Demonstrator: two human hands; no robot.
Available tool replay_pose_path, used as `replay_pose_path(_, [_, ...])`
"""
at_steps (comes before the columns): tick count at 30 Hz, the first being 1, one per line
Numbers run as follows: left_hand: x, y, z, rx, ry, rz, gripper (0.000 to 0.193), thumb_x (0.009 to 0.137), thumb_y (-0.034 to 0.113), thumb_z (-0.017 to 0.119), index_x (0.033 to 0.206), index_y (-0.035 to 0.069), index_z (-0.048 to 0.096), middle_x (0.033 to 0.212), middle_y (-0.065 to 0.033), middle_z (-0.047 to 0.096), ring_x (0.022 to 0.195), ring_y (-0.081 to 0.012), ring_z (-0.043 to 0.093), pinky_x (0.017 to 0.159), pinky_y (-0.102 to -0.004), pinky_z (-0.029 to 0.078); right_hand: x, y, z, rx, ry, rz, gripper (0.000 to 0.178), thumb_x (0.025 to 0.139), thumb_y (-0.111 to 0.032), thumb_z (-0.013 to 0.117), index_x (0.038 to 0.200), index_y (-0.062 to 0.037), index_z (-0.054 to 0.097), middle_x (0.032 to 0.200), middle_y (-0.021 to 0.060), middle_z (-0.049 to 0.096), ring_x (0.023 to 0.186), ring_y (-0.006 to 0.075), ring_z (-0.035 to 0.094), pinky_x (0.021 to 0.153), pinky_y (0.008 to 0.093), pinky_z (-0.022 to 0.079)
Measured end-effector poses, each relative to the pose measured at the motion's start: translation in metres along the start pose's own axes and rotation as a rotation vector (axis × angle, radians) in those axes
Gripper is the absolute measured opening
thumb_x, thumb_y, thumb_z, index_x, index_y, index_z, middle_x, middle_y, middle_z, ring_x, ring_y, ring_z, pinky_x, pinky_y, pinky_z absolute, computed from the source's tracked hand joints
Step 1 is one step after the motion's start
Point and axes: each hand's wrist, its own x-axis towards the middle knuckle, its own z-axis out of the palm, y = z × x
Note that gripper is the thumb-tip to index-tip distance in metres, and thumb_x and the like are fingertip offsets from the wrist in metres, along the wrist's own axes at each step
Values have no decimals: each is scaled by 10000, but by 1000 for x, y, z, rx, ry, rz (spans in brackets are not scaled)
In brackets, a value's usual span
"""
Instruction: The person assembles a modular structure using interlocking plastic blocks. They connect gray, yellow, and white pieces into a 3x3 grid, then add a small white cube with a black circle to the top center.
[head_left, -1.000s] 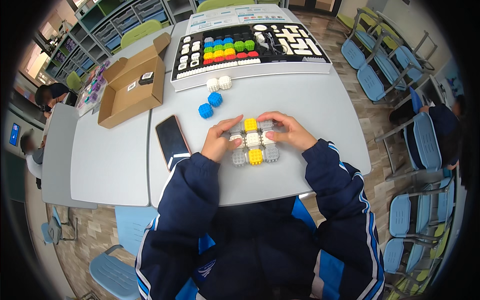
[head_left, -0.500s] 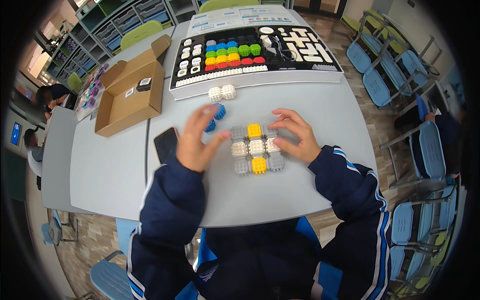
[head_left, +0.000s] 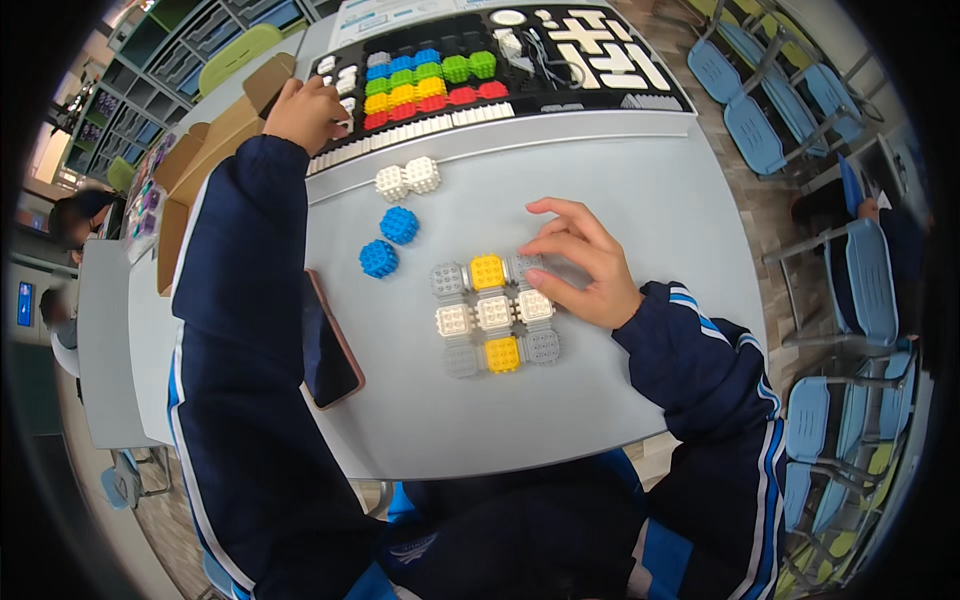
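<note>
On the table lies a flat three-by-three assembly of studded building blocks (head_left: pixel 494 312), with grey corners, yellow blocks at top and bottom and a white row between. My right hand (head_left: pixel 590 262) hovers at its upper right corner, thumb and fingers apart, nothing in them. Over the far left part of the black kit tray (head_left: pixel 530 98), my left hand (head_left: pixel 307 112) is bent down among small white pieces (head_left: pixel 346 78); what its curled fingers grip is hidden. Two blue blocks (head_left: pixel 399 225) lie loose left of the assembly. A joined pair of white blocks (head_left: pixel 407 178) lies in front of the tray.
A phone (head_left: pixel 333 345) lies left of the assembly, beside my left sleeve. An open cardboard box (head_left: pixel 200 165) stands behind that arm. The tray holds rows of coloured blocks (head_left: pixel 420 88). Stacked blue chairs (head_left: pixel 755 135) stand to the right, and other people sit at far left.
My left hand has moved from beside the assembly up and left to the tray. My right hand stays near the assembly's upper right corner. The view has shifted somewhat.
</note>
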Motion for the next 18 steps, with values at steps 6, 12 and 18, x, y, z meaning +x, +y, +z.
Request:
replay_pose_path(6, [16, -8, -3, 63, -196, 62, 257, 722, 158, 831, 976, 166, 802, 982, 23, 667, 1052, -184, 552, 931, -366, 373, 0, 1, -1, 21, -13, 9, 241, 832, -27, 750, 1071, 2, 731, 1407, 154, 513, 992, 189, 620, 907, 338, 525])
replay_pose_path(12, [16, -9, 0, 139, -253, 82, 247, 732, 191, 828, 978, 196, 807, 1018, 37, 673, 1124, -168, 549, 1005, -368, 377, 2, 2, 1, 19, -18, 36, 222, 833, -31, 758, 1053, -6, 741, 1401, 142, 520, 987, 179, 621, 900, 331, 531])
replay_pose_path(18, [13, -3, 4, 147, -211, 131, 289, 701, 52, 798, 986, 90, 772, 1037, -31, 644, 1118, -212, 536, 980, -382, 367, 0, 3, 2, 39, -7, 41, 218, 837, -28, 755, 1054, -9, 743, 1394, 135, 527, 983, 174, 623, 901, 329, 530])
